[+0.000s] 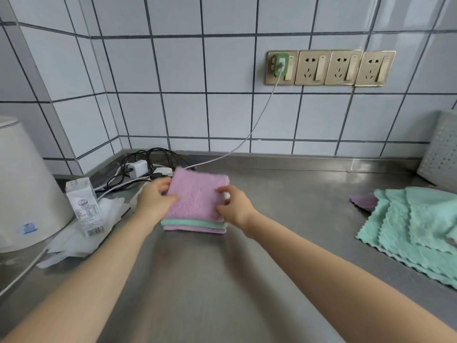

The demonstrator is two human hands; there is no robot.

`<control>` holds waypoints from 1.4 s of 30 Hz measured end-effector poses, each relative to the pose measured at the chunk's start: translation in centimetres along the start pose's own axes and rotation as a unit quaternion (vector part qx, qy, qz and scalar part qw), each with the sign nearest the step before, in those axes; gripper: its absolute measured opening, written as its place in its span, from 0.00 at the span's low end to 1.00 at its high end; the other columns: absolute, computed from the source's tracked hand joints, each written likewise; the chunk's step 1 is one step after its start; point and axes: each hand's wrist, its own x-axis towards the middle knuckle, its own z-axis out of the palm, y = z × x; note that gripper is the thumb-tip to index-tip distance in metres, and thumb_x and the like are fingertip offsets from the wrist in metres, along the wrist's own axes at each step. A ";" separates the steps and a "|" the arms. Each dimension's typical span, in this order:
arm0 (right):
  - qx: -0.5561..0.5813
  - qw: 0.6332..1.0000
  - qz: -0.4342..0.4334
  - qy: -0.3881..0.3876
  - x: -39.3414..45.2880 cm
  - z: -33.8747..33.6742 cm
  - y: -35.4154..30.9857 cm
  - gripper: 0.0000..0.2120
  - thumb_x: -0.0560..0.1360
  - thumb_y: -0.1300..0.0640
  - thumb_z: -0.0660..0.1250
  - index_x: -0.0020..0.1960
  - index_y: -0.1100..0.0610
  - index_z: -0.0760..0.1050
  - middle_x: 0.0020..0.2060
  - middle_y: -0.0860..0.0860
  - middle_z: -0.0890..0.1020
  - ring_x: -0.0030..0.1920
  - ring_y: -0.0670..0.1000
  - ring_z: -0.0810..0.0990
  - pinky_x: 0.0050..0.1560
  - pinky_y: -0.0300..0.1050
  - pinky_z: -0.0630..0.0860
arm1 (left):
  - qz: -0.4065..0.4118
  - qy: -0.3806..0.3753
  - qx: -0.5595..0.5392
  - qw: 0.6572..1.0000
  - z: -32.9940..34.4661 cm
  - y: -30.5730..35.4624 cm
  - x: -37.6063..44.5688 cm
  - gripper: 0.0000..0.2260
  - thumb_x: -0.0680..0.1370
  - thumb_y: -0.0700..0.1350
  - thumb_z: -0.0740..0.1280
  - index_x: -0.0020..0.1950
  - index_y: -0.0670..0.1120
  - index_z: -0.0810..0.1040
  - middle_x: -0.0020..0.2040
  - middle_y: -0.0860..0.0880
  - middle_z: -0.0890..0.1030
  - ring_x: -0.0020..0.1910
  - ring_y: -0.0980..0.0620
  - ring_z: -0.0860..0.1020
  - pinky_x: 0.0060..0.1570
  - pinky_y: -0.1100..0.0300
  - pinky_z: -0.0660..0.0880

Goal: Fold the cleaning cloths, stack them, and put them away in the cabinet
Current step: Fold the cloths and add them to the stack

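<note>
A folded pink cloth [196,194] lies on top of a small stack [195,225] with a mint layer and another pink layer beneath, on the steel counter [222,280]. My left hand [154,198] grips the top cloth's left edge, thumb on top. At the right edge, my right hand [235,205] pinches the same cloth. Unfolded mint cloths [418,226] lie spread at the right, with a purple cloth [364,201] peeking out from under them.
A white kettle [24,189] stands at the left, with a small carton [84,206] and crumpled white wrapping beside it. Tangled cables and a charger [137,168] sit in the back corner. A perforated grey container [440,149] stands at the back right. Wall sockets are above.
</note>
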 end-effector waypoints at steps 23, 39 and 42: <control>-0.029 0.997 0.063 -0.016 -2.4 -2.6 0.9 0.22 0.72 0.66 0.59 0.65 0.58 0.72 0.48 0.54 0.75 0.47 0.57 0.80 0.56 0.53 0.78 | 0.119 -0.065 0.293 0.946 -1.1 -2.2 -0.9 0.15 0.79 0.43 0.64 0.64 0.42 0.77 0.68 0.42 0.73 0.67 0.44 0.71 0.67 0.57 0.63; -0.402 0.910 0.002 0.103 -20.5 -27.1 10.4 0.12 0.76 0.60 0.61 0.59 0.54 0.74 0.51 0.48 0.74 0.55 0.52 0.76 0.52 0.44 0.74 | 0.370 -0.256 0.193 0.872 18.5 10.0 -17.0 0.12 0.78 0.38 0.63 0.60 0.43 0.80 0.57 0.46 0.81 0.60 0.50 0.75 0.63 0.63 0.66; -0.467 0.874 0.028 0.131 -23.4 -31.0 13.2 0.12 0.78 0.56 0.60 0.61 0.53 0.73 0.56 0.49 0.73 0.59 0.53 0.73 0.49 0.47 0.75 | 0.375 -0.294 0.187 0.859 23.2 12.4 -19.4 0.14 0.79 0.40 0.61 0.62 0.45 0.78 0.58 0.47 0.80 0.61 0.51 0.73 0.62 0.64 0.65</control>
